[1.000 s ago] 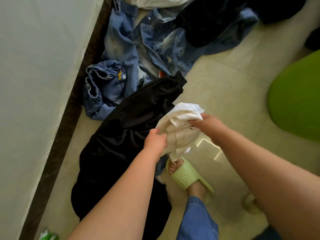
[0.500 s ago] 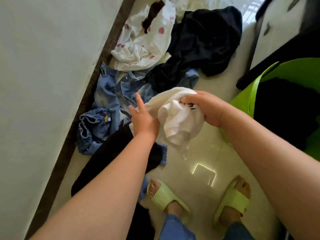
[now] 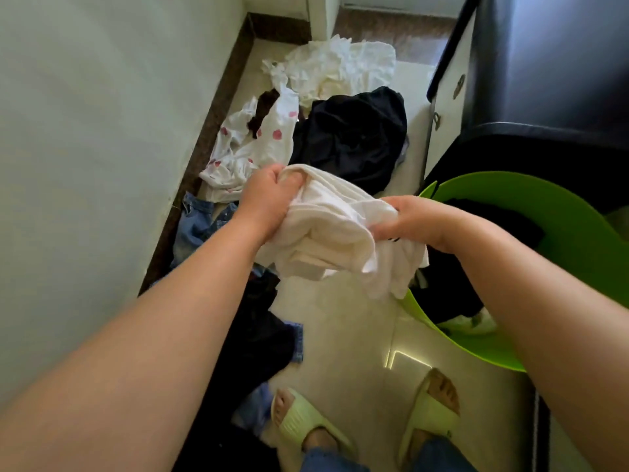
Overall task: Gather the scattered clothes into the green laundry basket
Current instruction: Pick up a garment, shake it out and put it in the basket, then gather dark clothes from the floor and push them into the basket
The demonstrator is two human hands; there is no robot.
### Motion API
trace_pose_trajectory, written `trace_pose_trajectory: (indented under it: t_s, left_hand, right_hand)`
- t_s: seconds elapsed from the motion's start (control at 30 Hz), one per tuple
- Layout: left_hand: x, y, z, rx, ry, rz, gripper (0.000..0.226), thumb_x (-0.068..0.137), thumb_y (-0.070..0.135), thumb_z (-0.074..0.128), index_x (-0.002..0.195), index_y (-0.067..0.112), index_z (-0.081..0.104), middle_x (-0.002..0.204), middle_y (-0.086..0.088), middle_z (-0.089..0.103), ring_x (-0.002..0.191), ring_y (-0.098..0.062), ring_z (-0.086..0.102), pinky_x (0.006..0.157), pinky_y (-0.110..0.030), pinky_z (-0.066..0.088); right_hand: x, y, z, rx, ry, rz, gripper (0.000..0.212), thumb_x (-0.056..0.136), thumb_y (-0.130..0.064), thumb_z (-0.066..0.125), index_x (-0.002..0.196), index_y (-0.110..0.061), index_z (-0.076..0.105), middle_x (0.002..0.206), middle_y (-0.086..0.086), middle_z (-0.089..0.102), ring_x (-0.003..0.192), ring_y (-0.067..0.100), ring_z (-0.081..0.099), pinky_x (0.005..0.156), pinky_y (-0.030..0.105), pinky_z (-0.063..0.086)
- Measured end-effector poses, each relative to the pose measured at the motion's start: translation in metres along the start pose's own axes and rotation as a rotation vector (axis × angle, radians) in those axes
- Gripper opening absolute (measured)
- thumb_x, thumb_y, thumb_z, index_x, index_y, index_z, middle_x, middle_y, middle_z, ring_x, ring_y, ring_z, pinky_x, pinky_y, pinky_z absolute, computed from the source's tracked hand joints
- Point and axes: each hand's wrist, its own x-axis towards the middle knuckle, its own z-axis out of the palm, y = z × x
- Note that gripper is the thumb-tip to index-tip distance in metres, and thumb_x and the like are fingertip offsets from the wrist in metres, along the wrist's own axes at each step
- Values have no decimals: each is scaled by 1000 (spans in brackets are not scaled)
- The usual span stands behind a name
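Note:
A bunched white garment (image 3: 335, 240) hangs in the air between both hands. My left hand (image 3: 269, 195) grips its upper left edge and my right hand (image 3: 413, 221) grips its right side. Its lower right corner hangs over the near rim of the green laundry basket (image 3: 551, 212), which stands at the right with dark clothes inside. On the floor lie a white garment with pink dots (image 3: 253, 148), a black garment (image 3: 354, 137), a crumpled white cloth (image 3: 337, 68), blue jeans (image 3: 197, 226) and dark clothes (image 3: 258, 335) under my left arm.
A pale wall (image 3: 102, 148) with a dark skirting runs along the left. A white cabinet with a dark top (image 3: 510, 80) stands behind the basket. My feet in pale green slippers (image 3: 306, 427) stand on the tiled floor at the bottom.
The white garment has risen and moved right, up to the basket's rim. My left hand has closed on its edge. The view has tilted up, showing more clothes and the basket's inside.

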Motion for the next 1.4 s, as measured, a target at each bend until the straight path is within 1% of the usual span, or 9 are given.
trace_pose_trajectory:
  t_s: [0.17, 0.3, 0.4, 0.57, 0.7, 0.8, 0.9, 1.07, 1.4]
  left_hand:
    - [-1, 72, 38, -207, -119, 17, 17, 91, 30, 60, 89, 14, 67, 84, 1, 67, 77, -16, 63, 78, -36, 54]
    - [-13, 110, 85, -611, -279, -102, 34, 87, 23, 63, 112, -1, 65, 101, -20, 65, 90, -31, 60, 87, -47, 52]
    - [-27, 131, 130, -839, -419, -199, 32, 91, 23, 58, 110, -2, 66, 101, -22, 65, 87, -33, 63, 87, -46, 53]
    - [-51, 153, 206, -1019, -542, -294, 35, 91, 30, 57, 108, 1, 66, 103, -22, 64, 89, -33, 62, 95, -47, 48]
    - [-58, 142, 246, -947, -454, -324, 63, 80, 40, 70, 125, -3, 57, 125, -26, 60, 112, -43, 58, 100, -55, 46]
    - [-56, 109, 259, -484, -231, -296, 46, 83, 37, 68, 123, 17, 56, 110, -5, 65, 96, -22, 64, 83, -36, 55]
    - [-57, 73, 255, -176, -158, -361, 65, 85, 27, 63, 145, 25, 37, 136, -3, 52, 119, -25, 53, 100, -39, 45]
    - [-62, 36, 238, -175, -180, -444, 67, 90, 19, 60, 150, 19, 30, 147, -6, 42, 129, -24, 45, 102, -31, 37]
    - [-60, -44, 164, -265, -97, -626, 61, 89, 26, 57, 146, 26, 35, 128, -10, 58, 92, -21, 52, 76, -29, 40]
  right_hand:
    - [-27, 14, -49, 195, 356, 17, 27, 75, -9, 64, 98, -21, 73, 87, 4, 73, 79, 22, 67, 68, 35, 57]
    - [-53, 45, -86, 825, 290, -8, 61, 67, -11, 57, 127, -5, 59, 106, 16, 64, 98, 33, 58, 85, 42, 50]
    - [-80, 72, -110, 1138, 216, -190, 56, 70, -14, 49, 124, -1, 59, 112, 20, 61, 105, 33, 58, 101, 47, 44]
    - [-120, 110, -136, 1367, 219, -374, 45, 69, -17, 46, 107, -4, 67, 100, 12, 69, 95, 26, 68, 80, 35, 57]
    - [-121, 143, -146, 1321, 365, -224, 56, 65, -17, 65, 119, -2, 60, 104, 13, 66, 101, 28, 65, 85, 38, 56]
    - [-101, 175, -138, 1011, 657, 137, 34, 84, -13, 58, 118, -12, 64, 97, 4, 71, 98, 24, 63, 89, 41, 53]
    - [-86, 200, -125, 799, 807, 385, 43, 90, -16, 55, 132, -23, 54, 126, 4, 58, 123, 27, 51, 98, 46, 44]
    - [-78, 190, -94, 717, 699, 390, 29, 91, -12, 56, 113, -29, 64, 118, 1, 63, 116, 22, 55, 93, 39, 46]
    - [-25, 97, 8, 635, 388, 317, 32, 92, 0, 38, 112, -16, 58, 97, 3, 70, 99, 19, 64, 100, 40, 43]
